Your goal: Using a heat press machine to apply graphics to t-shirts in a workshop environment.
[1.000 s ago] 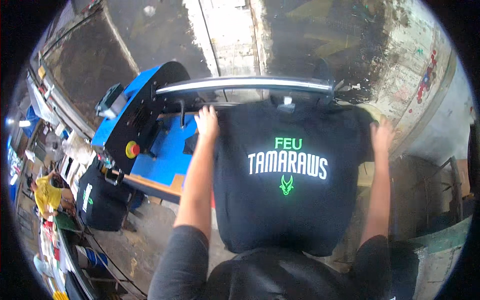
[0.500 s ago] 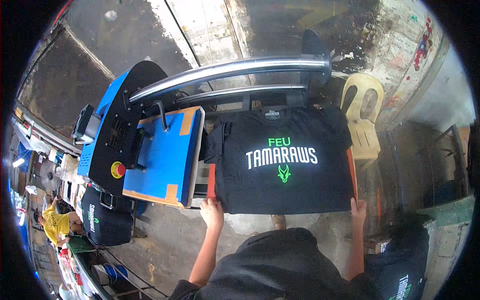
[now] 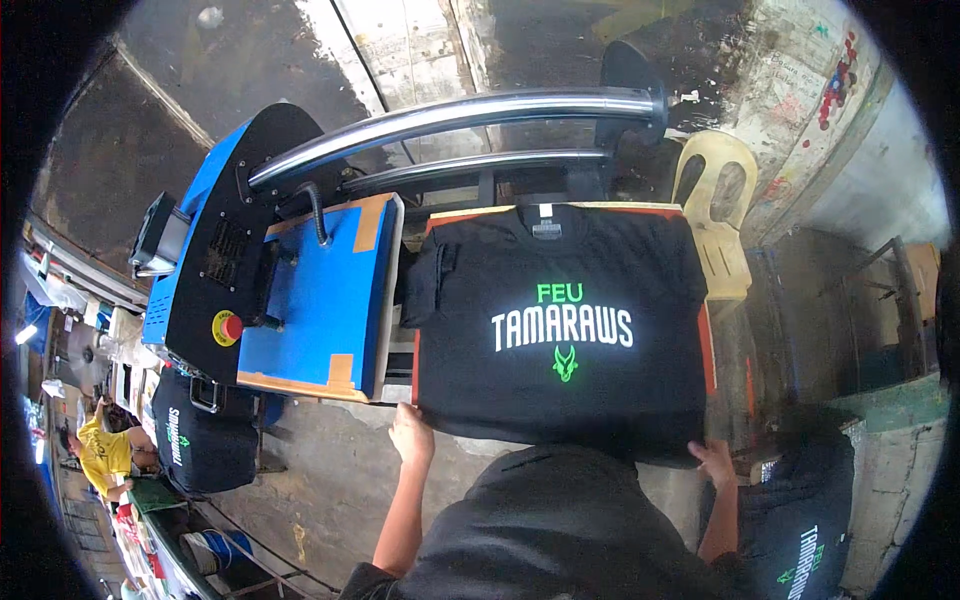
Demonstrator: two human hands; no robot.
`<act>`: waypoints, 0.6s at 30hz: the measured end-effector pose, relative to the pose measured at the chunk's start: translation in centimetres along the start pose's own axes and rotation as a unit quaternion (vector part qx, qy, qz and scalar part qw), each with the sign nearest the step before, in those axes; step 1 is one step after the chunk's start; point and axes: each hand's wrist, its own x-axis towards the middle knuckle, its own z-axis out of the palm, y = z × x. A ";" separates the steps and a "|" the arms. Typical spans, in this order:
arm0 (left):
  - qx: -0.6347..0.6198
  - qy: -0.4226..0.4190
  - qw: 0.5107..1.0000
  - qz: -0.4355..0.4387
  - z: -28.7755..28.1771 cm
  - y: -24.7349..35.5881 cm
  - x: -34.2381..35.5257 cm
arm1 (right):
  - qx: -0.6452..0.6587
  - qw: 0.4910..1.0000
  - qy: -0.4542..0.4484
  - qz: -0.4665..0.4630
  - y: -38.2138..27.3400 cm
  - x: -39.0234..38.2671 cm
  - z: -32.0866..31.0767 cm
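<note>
Nearest you, your left hand (image 3: 411,434) has its fingers curled closed on the near left corner of the black shirt (image 3: 560,410); your right hand (image 3: 714,463) is at the near right corner with its fingers partly extended, and you cannot tell whether they pinch the cloth. To your near right hangs another dark shirt (image 3: 790,515) with a white and green print. The black shirt lies print up, spread over a red-edged platen (image 3: 711,362), its near hem hanging toward you and its collar at the far side. Left of it sits a blue plate (image 3: 318,305) beneath the press head (image 3: 225,255), which carries a red button (image 3: 230,327). Farther off, a cream plastic chair (image 3: 722,255) stands at the far right, and a thick chrome bar (image 3: 450,118) runs across before the stained wall (image 3: 420,50).
</note>
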 end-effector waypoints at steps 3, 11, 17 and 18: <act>0.013 0.010 1.000 -0.012 0.4 1.0 -0.7 | -0.143 0.988 -0.022 -0.055 6.0 2.4 -1.9; -0.187 0.035 0.955 0.227 -0.5 12.4 5.4 | -0.214 0.837 0.329 -0.381 -12.0 7.2 5.1; -0.014 0.029 0.991 0.128 5.2 13.9 14.3 | -0.409 0.759 0.148 -0.483 -18.7 13.2 11.5; -0.004 0.018 0.995 0.100 5.2 14.5 15.7 | -0.415 0.764 0.167 -0.465 -18.6 15.1 10.9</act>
